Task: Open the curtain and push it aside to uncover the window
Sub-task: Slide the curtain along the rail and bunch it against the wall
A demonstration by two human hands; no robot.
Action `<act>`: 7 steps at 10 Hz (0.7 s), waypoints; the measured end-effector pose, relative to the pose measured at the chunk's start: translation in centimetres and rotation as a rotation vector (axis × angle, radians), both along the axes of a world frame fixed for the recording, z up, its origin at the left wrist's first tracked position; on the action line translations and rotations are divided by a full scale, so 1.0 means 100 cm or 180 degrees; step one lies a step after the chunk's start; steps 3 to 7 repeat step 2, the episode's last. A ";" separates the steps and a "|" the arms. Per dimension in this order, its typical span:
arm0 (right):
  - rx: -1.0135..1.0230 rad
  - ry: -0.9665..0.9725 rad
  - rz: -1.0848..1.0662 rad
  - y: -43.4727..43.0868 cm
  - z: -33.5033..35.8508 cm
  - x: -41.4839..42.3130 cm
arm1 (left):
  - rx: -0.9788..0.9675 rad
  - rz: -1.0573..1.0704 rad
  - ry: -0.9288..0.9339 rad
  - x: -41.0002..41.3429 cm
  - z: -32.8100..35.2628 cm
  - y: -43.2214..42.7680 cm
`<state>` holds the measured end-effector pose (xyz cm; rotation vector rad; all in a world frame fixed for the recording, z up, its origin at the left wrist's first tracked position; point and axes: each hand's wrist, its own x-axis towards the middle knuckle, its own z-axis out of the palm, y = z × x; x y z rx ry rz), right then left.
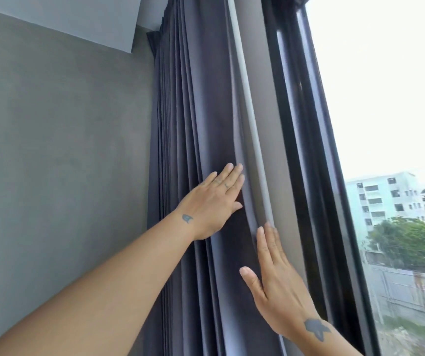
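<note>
Grey curtain is bunched beside the wall, window uncovered; left hand and right hand press flat, fingers extended, gripping apparently nothing, likely tidying folds further.

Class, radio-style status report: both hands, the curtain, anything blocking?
Left hand flat, open, pressing curtain folds. Right hand flat, open, at curtain edge. Curtain bunched against wall; window uncovered. Nothing in the way.

upper-floor apt/hotel-type room – grey wall, dark full-height curtain, big window w/ buildings outside
</note>
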<state>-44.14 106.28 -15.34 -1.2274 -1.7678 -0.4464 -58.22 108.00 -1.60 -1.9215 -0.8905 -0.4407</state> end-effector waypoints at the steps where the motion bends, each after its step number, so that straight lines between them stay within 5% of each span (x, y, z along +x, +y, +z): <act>1: -0.0083 -0.0005 0.0089 -0.024 -0.008 0.009 | 0.0233 -0.0620 -0.0425 -0.012 -0.061 -0.016; 2: 0.0172 0.0305 0.0393 -0.056 -0.032 0.024 | -0.0056 -0.0754 -0.0964 -0.016 -0.183 -0.020; 7: 0.0172 0.0305 0.0393 -0.056 -0.032 0.024 | -0.0056 -0.0754 -0.0964 -0.016 -0.183 -0.020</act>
